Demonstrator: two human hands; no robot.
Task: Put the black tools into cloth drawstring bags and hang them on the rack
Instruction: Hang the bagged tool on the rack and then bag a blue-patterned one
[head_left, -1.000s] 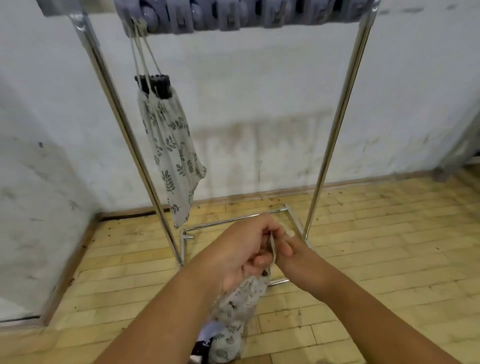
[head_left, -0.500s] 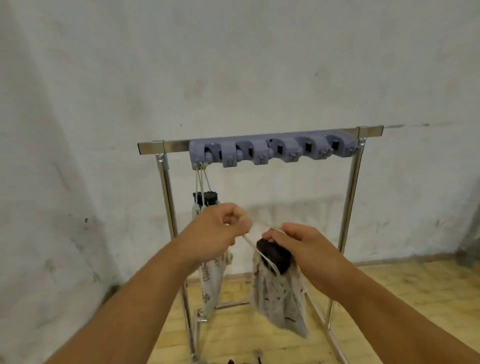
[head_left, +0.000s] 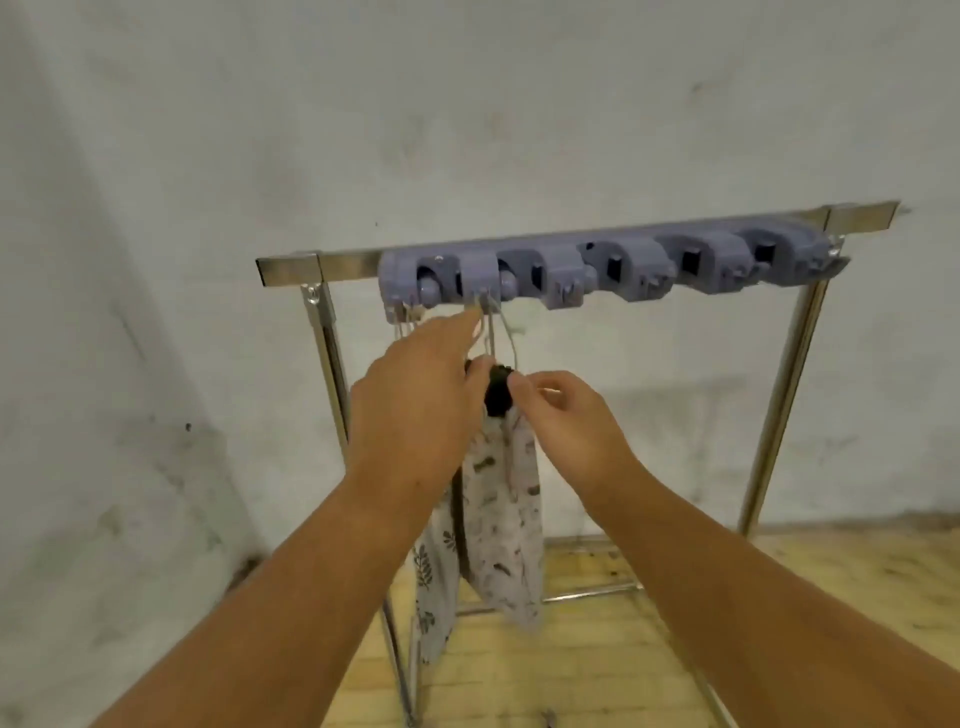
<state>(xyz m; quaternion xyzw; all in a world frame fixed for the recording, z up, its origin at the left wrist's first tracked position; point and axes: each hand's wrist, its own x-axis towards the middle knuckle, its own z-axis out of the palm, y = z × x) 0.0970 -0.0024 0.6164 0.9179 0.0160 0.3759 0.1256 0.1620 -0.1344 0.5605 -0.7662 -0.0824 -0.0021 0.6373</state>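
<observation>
Your left hand (head_left: 415, 410) reaches up to the grey holder (head_left: 597, 270) on the rack's (head_left: 779, 415) top bar, its fingertips (head_left: 470, 325) touching the cord (head_left: 488, 332) just below the holder's second hook from the left. The cord runs from that hook down to the bag (head_left: 501, 519) in front, a pale cloth one with a dark leaf print. I cannot tell whether your left grip is pinched on the cord or only resting against it.

Your right hand (head_left: 566, 421) sits just below and right of that hook, at the bag's gathered neck. Thumb and forefinger are brought together at the black tool (head_left: 498, 395) that pokes out of the neck; whether they clamp the tool, the cloth or a cord is hidden by blur.

A second bag (head_left: 434, 587) hangs behind the first, from the holder's leftmost hook, mostly covered by your left forearm. Both bags dangle below the holder, inside the rack's frame, clear of the floor (head_left: 779, 597). The holder's remaining slots run to the right of your hands.
</observation>
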